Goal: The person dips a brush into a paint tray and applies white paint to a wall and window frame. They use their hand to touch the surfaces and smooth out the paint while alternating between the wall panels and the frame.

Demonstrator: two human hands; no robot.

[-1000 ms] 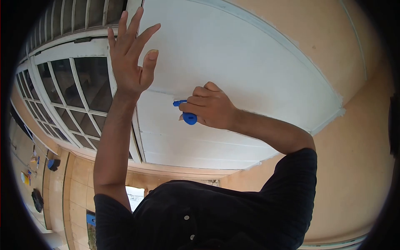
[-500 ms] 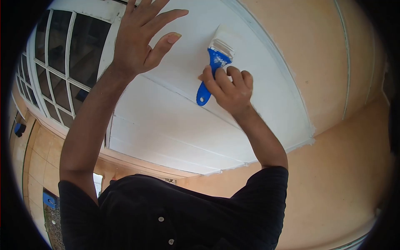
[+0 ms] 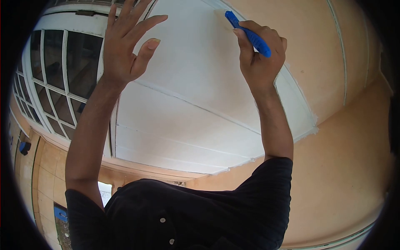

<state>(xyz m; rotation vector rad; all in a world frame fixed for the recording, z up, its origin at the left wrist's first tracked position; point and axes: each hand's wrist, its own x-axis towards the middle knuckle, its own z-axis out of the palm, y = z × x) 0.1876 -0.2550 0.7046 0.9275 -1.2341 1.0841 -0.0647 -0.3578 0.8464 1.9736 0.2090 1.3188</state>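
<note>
Our right hand is clamped on the blue brush at the white panel's top edge, and our left hand rests nearby, fingers spread. We should probably stroke lightly here, clear of the peach wall.

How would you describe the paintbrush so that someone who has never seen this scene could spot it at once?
Find the big white panelled surface and follow it to its upper right edge by the peach wall. There the right hand grips the paintbrush. Its bright blue handle stands out; the left hand is open and empty.
</note>
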